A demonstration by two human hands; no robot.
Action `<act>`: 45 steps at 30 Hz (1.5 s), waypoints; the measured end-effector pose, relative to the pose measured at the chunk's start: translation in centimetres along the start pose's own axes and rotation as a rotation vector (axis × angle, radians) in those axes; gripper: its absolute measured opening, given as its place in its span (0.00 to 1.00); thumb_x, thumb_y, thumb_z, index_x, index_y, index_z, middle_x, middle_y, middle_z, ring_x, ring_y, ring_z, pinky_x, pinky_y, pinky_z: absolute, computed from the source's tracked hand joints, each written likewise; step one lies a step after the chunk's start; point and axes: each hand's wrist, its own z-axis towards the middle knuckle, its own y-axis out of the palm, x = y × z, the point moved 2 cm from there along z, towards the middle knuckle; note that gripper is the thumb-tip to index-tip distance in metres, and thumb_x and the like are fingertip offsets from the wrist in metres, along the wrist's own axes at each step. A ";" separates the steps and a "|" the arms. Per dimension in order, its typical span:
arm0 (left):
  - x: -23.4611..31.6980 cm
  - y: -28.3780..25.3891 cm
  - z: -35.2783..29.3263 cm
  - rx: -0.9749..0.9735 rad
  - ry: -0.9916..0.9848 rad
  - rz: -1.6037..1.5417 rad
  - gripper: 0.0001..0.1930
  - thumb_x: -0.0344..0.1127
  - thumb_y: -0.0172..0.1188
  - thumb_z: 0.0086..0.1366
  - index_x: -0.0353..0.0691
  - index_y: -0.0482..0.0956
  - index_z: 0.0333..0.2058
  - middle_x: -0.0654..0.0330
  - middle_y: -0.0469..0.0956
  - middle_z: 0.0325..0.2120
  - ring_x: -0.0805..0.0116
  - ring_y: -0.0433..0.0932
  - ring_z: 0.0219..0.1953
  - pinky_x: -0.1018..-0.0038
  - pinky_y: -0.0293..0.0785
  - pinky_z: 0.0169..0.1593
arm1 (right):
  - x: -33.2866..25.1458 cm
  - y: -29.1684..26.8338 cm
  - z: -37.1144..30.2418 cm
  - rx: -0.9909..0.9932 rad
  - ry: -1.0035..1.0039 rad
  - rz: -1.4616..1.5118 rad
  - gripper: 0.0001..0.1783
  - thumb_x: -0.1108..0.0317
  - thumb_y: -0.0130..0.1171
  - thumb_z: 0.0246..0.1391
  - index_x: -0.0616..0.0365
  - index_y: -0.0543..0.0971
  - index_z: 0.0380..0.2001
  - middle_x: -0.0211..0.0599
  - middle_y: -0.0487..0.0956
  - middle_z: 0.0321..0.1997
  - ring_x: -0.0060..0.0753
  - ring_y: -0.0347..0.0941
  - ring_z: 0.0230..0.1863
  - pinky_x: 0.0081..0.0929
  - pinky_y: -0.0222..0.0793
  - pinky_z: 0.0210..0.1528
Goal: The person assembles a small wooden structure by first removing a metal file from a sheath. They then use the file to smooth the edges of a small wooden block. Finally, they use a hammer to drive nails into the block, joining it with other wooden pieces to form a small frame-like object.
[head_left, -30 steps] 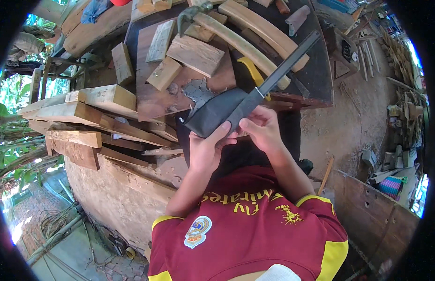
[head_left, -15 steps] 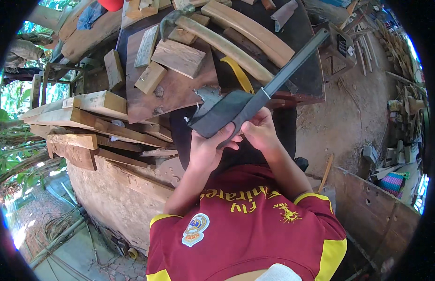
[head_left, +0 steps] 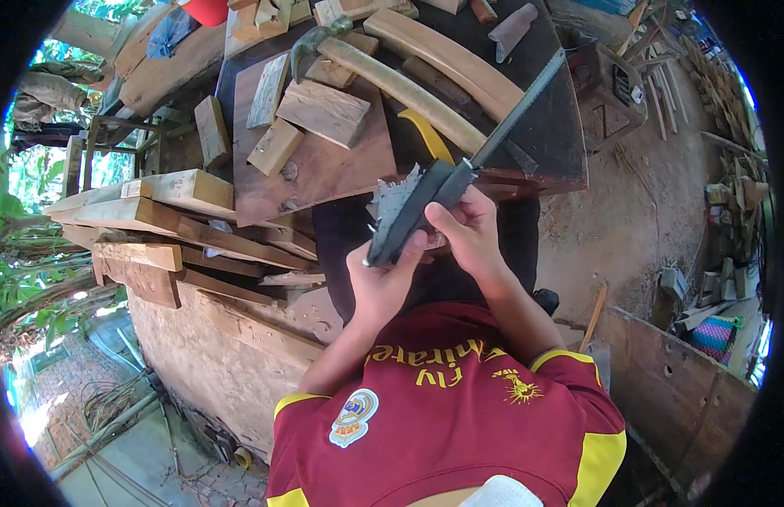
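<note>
Between my hands a long, narrow grey bar [head_left: 520, 110] slants up to the right over the table edge. A dark sheet with a ragged, torn edge [head_left: 400, 203], perhaps sandpaper or rubber, is folded around the bar's lower end. My left hand [head_left: 380, 275] is closed on the sheet's lower end, its thumb on top and its fingers mostly hidden beneath. Higher up, my right hand [head_left: 465, 232] pinches the sheet against the bar, thumb pressed on the near side. A curved yellow handle [head_left: 427, 135] lies on the table just beyond.
On the dark table [head_left: 540, 156] lie a hammer [head_left: 400, 89], a curved wooden piece [head_left: 447, 63] and several wood blocks [head_left: 323, 112]. Timber beams [head_left: 189, 193] are stacked at the left. A worn box-shaped container [head_left: 607, 93] stands on the floor at the right.
The bar and sheet have turned to a steeper angle, showing more of a narrow edge. My left hand has shifted slightly, and the sheet now sits closer along the bar.
</note>
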 end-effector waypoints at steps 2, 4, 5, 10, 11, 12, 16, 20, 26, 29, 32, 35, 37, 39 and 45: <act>0.2 0.0 0.2 0.039 -0.049 -0.074 0.10 0.28 0.59 0.66 0.27 0.79 0.43 0.56 0.82 0.32 0.71 0.81 0.32 0.75 0.82 0.33 | -0.5 0.4 -0.3 0.036 0.027 0.010 0.12 0.69 0.61 0.59 0.62 0.77 0.44 0.28 0.80 0.36 0.15 0.74 0.33 0.14 0.73 0.32; 0.5 0.0 0.4 0.023 -0.085 -0.152 0.09 0.26 0.59 0.65 0.27 0.79 0.42 0.55 0.82 0.33 0.70 0.81 0.32 0.74 0.82 0.33 | -0.8 0.5 -0.6 0.071 0.062 0.024 0.12 0.70 0.60 0.59 0.62 0.77 0.45 0.29 0.80 0.35 0.15 0.75 0.34 0.13 0.74 0.33; 0.7 -0.1 0.4 0.015 -0.103 -0.192 0.09 0.25 0.58 0.65 0.26 0.79 0.42 0.54 0.81 0.33 0.70 0.81 0.31 0.74 0.82 0.33 | -0.9 0.6 -0.8 0.092 0.045 0.011 0.12 0.70 0.60 0.60 0.63 0.77 0.45 0.29 0.80 0.35 0.14 0.74 0.33 0.13 0.73 0.32; 0.8 0.0 0.4 -0.019 0.001 -0.017 0.09 0.23 0.59 0.64 0.27 0.80 0.42 0.54 0.81 0.33 0.70 0.81 0.30 0.77 0.79 0.32 | -1.3 1.2 -0.9 0.193 -0.076 -0.089 0.12 0.70 0.58 0.61 0.65 0.77 0.46 0.25 0.79 0.33 0.10 0.71 0.31 0.10 0.68 0.31; 0.7 0.0 0.3 -0.018 0.057 0.065 0.09 0.22 0.59 0.63 0.27 0.80 0.42 0.54 0.82 0.33 0.70 0.81 0.30 0.78 0.78 0.32 | -1.0 1.0 -0.8 0.185 -0.084 -0.125 0.13 0.71 0.58 0.61 0.65 0.77 0.46 0.24 0.79 0.34 0.10 0.70 0.31 0.10 0.67 0.31; 0.6 -0.2 0.1 0.009 0.147 0.255 0.09 0.21 0.59 0.62 0.28 0.80 0.42 0.53 0.82 0.33 0.69 0.81 0.31 0.78 0.77 0.34 | -0.7 0.6 -0.6 0.178 -0.093 -0.163 0.13 0.71 0.58 0.61 0.66 0.77 0.46 0.24 0.78 0.34 0.09 0.70 0.31 0.09 0.65 0.31; 0.6 -0.1 0.7 0.109 0.562 0.614 0.14 0.16 0.58 0.56 0.30 0.81 0.43 0.49 0.81 0.37 0.59 0.82 0.37 0.74 0.77 0.43 | -1.1 -0.4 -0.7 0.171 -0.012 -0.236 0.12 0.73 0.57 0.61 0.67 0.77 0.46 0.23 0.77 0.36 0.07 0.68 0.34 0.08 0.62 0.33; 1.7 0.2 1.4 -0.047 0.726 0.615 0.21 0.13 0.56 0.50 0.31 0.81 0.44 0.46 0.80 0.43 0.50 0.80 0.47 0.67 0.76 0.51 | -1.4 0.0 -0.4 0.164 -0.101 -0.254 0.11 0.74 0.57 0.61 0.67 0.77 0.45 0.27 0.78 0.37 0.12 0.69 0.36 0.12 0.65 0.37; 1.2 2.0 0.5 -0.234 0.724 0.575 0.20 0.14 0.55 0.52 0.30 0.79 0.46 0.45 0.80 0.45 0.49 0.79 0.50 0.66 0.74 0.54 | -1.0 -0.5 0.4 0.028 0.102 0.276 0.17 0.68 0.57 0.56 0.68 0.73 0.45 0.44 0.79 0.37 0.37 0.79 0.37 0.35 0.78 0.41; 2.2 2.1 0.6 -0.281 0.666 0.502 0.16 0.18 0.56 0.56 0.28 0.79 0.44 0.45 0.81 0.42 0.52 0.81 0.46 0.68 0.75 0.51 | -1.6 -1.1 0.6 -0.050 0.078 0.209 0.15 0.74 0.58 0.56 0.67 0.74 0.47 0.42 0.79 0.41 0.32 0.78 0.40 0.30 0.76 0.46; 2.2 0.9 0.6 -0.252 0.539 0.359 0.12 0.21 0.56 0.59 0.28 0.80 0.42 0.48 0.83 0.37 0.58 0.84 0.39 0.73 0.77 0.46 | -2.3 -1.4 0.6 -0.086 0.032 -0.033 0.11 0.73 0.57 0.60 0.68 0.76 0.44 0.40 0.81 0.40 0.30 0.78 0.42 0.29 0.75 0.48; 1.9 0.7 1.5 -0.025 0.335 0.238 0.09 0.23 0.54 0.65 0.28 0.80 0.40 0.53 0.83 0.33 0.73 0.81 0.34 0.78 0.75 0.42 | -2.2 -1.6 0.6 -0.149 -0.004 0.004 0.12 0.71 0.57 0.61 0.68 0.77 0.44 0.39 0.81 0.42 0.28 0.78 0.44 0.29 0.74 0.49; 1.2 0.1 2.2 -0.055 0.197 0.152 0.06 0.22 0.56 0.66 0.29 0.78 0.40 0.58 0.82 0.34 0.76 0.79 0.36 0.79 0.73 0.44 | -2.6 -1.5 0.6 -0.151 0.060 -0.017 0.13 0.71 0.57 0.61 0.68 0.77 0.45 0.39 0.81 0.43 0.27 0.78 0.45 0.29 0.73 0.50; 0.6 -0.4 2.7 -0.111 0.105 0.001 0.05 0.21 0.55 0.66 0.29 0.75 0.40 0.59 0.80 0.36 0.75 0.78 0.39 0.79 0.71 0.49 | -2.5 -1.2 0.7 -0.154 0.036 -0.017 0.15 0.72 0.58 0.60 0.68 0.77 0.48 0.39 0.81 0.44 0.25 0.77 0.44 0.26 0.73 0.50; 0.7 0.3 2.7 -0.342 -0.080 0.032 0.06 0.28 0.59 0.66 0.32 0.76 0.39 0.61 0.79 0.32 0.78 0.77 0.34 0.81 0.74 0.39 | -3.4 0.0 0.7 -0.155 0.048 -0.007 0.16 0.71 0.58 0.60 0.69 0.77 0.49 0.41 0.81 0.47 0.23 0.77 0.45 0.24 0.72 0.49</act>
